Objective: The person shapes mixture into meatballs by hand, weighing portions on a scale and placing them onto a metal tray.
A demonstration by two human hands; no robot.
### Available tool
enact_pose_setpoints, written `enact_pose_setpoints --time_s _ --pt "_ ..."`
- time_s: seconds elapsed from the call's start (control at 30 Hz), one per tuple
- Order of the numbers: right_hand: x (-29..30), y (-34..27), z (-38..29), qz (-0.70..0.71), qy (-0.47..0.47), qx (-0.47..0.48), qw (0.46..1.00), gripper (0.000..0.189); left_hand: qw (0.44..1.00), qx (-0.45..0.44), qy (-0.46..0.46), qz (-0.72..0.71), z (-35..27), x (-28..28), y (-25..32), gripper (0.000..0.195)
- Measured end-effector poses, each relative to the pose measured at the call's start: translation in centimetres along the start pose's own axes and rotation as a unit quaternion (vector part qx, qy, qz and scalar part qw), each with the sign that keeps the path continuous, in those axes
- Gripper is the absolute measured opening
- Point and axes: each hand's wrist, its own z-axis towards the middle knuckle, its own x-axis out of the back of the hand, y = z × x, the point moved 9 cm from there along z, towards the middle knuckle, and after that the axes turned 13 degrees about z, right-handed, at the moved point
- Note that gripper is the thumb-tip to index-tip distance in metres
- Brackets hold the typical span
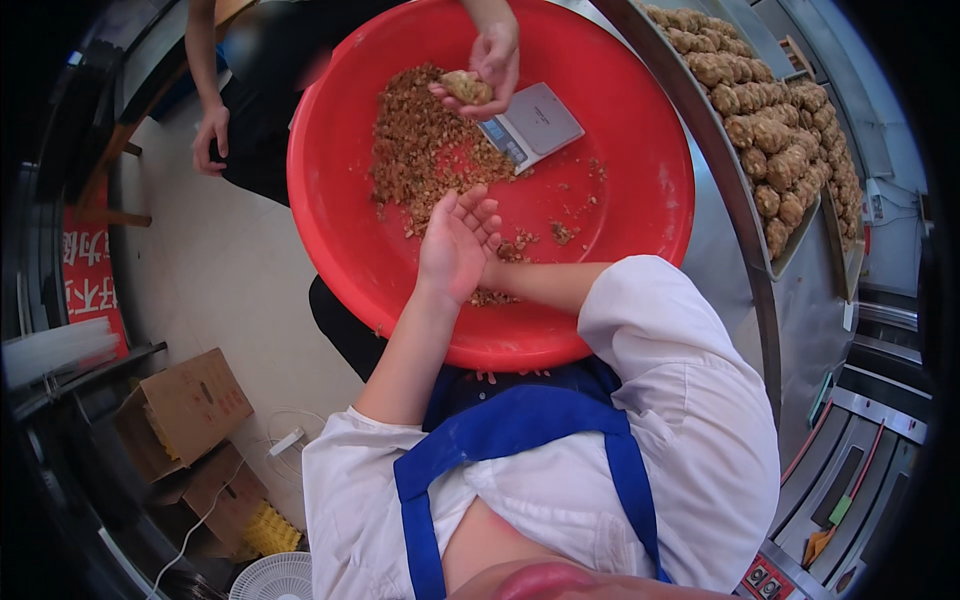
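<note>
A large red plastic basin (637, 195) stands before me. Over its near half, my left hand (456, 244) is palm up with loosely curled fingers and nothing visible in it. My right forearm reaches in from the right; my right hand (491, 275) is mostly hidden behind my left wrist. Beyond my fingertips lies a heap of brown crumbly nut-like mixture (412, 142). A digital kitchen scale (544, 124) sits in the basin, its pan bare. Across from me, a co-worker's hand (499, 64) holds a lump of the mixture (466, 88) beside the scale.
The co-worker's other hand (212, 139) rests by their knee. Trays of shaped brown lumps (780, 142) stand on a metal table at the right, its edge (712, 135) close to the basin. Cardboard boxes (202, 405), a power strip (286, 441) and a white fan (274, 577) are at lower left.
</note>
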Motion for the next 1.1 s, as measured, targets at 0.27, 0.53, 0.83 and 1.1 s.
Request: enact_pose_setpoints --time_s 0.27,0.53,0.83,1.1 --pt "3.0 -8.0 5.0 -0.236 0.033 0.312 0.92 0.061 1.0 0.003 0.01 -0.004 0.2 0.3 -0.3 0.032" --pt "3.5 -4.7 1.6 -0.315 -0.116 0.25 0.908 0.063 1.0 0.018 0.01 -0.001 0.0 0.3 -0.5 0.033" --pt "7.6 -1.2 -4.9 -0.107 -0.129 0.136 0.976 0.045 1.0 0.018 -0.008 -0.007 0.1 -0.2 -0.6 0.032" --pt "8.1 -0.9 0.8 -0.186 0.071 0.115 0.973 0.075 1.0 0.005 0.015 -0.005 0.3 0.9 -0.1 0.03"
